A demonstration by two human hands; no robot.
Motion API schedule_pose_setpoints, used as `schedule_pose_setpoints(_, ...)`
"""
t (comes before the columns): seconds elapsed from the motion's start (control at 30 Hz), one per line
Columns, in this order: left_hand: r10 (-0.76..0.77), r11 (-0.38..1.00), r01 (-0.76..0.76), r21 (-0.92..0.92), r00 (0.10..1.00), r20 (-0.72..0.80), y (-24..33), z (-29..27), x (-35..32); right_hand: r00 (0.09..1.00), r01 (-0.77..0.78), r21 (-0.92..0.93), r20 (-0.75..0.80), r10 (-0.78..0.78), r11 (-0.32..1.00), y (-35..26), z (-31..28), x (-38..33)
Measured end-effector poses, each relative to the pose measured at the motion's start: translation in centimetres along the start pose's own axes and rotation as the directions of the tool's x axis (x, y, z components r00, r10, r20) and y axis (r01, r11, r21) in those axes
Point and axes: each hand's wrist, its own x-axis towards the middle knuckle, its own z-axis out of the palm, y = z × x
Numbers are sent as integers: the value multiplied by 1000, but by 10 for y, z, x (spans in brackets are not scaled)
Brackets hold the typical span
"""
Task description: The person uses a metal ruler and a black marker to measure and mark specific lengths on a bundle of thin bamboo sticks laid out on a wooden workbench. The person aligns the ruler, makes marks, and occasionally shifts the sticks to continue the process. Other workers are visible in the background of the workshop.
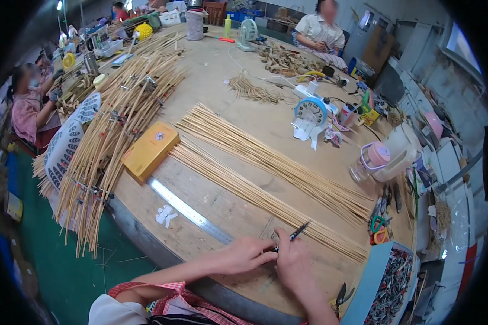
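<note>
Around our hands the tabletop (222,86) is crowded. Two long rows of thin bamboo sticks (265,162) lie slantwise across its middle, and their near ends reach almost to our fingers. A steel ruler (187,210) lies along the near edge, just left of our left hand, with a few white scraps (166,215) beside it. A flat yellow box (149,150) sits at the far ends of the sticks, touching a big heap of clipped stick bundles (119,124) that spills over the left edge. Toward the right edge stand a small blue clock (310,111), a pink-lidded jar (370,161) and coloured scissors (379,230). At the near right corner a blue tray of small dark clips (391,284) is cut off by the dark rim of the view, and a pair of pliers (341,296) lies just left of it. Other people sit at the left and far edges.

What our fingers pinch is hard to make out: a slim dark pen-like tool (295,233) pokes out above the right hand, and its lower part is hidden by the fingers.

Both forearms come in from the bottom. Our left hand (244,254) lies palm down, fingertips meeting the right hand (293,260), which is closed on the tool near the near edge, just short of the stick ends.
</note>
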Motion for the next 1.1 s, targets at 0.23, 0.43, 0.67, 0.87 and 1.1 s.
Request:
schedule_pose_setpoints(0.23,-98,904,86,-418,995,-8,2,14,-3,976,146,-63,-152,-154,987,8,3,8)
schedule_pose_setpoints(0.43,-224,251,407,-879,907,356,14,29,-39,931,-309,167,-145,334,936,47,14,21)
schedule_pose_setpoints(0.67,-60,945,-5,-327,980,-189,2,11,-47,846,-179,937,-8,534,299,50,-54,4)
schedule_pose_setpoints(0.87,-74,997,61,-52,944,-322,1,-15,-36,784,-224,971,227,578,-78,13,-37,18)
schedule_pose_setpoints(1.1,10,1000,-9,5,958,-287,17,-17,-9,887,-147,983,180,425,-109,-3,-61,27)
